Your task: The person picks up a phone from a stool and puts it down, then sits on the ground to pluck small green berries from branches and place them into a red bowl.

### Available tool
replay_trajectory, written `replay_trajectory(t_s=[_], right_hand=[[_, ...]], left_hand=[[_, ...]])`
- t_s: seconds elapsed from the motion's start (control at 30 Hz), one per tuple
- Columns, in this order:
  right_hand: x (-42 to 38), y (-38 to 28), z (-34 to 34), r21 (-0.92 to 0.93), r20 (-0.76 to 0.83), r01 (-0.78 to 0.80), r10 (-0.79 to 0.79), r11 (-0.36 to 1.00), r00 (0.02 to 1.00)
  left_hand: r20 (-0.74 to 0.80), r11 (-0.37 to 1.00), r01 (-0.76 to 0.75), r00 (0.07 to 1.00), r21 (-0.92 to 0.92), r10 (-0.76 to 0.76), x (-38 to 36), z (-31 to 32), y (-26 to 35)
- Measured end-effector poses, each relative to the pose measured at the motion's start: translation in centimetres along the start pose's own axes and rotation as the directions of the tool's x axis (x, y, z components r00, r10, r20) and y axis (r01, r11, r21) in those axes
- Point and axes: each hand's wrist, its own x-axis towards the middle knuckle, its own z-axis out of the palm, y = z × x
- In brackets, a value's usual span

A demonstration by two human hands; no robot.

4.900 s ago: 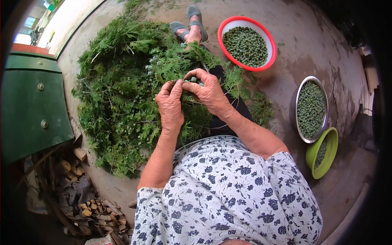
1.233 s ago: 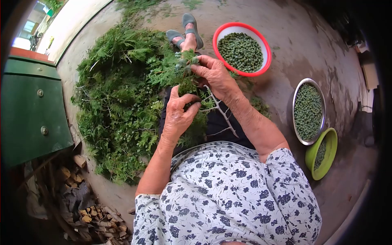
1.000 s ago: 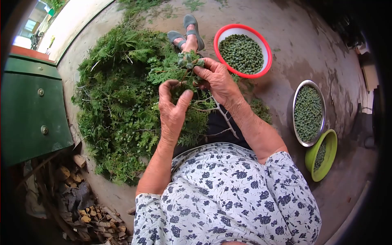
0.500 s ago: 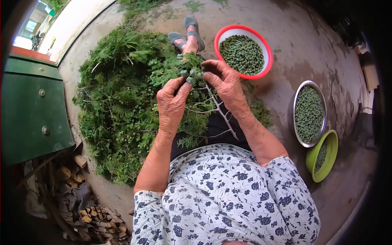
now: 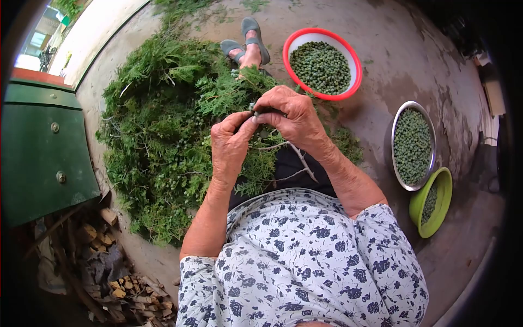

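At the tips of both hands a small green cone shows, partly covered by fingers. My left hand is closed in a pinch there, thumb against forefinger. My right hand pinches at the same spot from the right, its fingers curled over and its thumb meeting the left thumb. Below them a bare-stemmed evergreen branch lies across the dark-trousered lap, its upper part hidden by my right hand. Leafy green sprays spread just beyond the hands.
A large heap of cut evergreen branches covers the floor at left. Green cones fill a red-rimmed white basin and a steel bowl; a lime-green bowl holds fewer. Split firewood lies by a green metal panel.
My right hand has moved left and closed, so its fingertips now meet those of my left hand. The cluster of green cones seen between the hands is now mostly covered.
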Motion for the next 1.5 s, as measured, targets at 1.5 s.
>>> replay_trajectory(t_s=[1.5], right_hand=[[-1.7, 2.4, 2.2, 0.786, 0.406, -0.595, 0.586, 0.168, 0.701]], left_hand=[[0.013, 0.964, 0.136, 0.99, -0.228, -0.137, -1.1, -1.2, 0.1]])
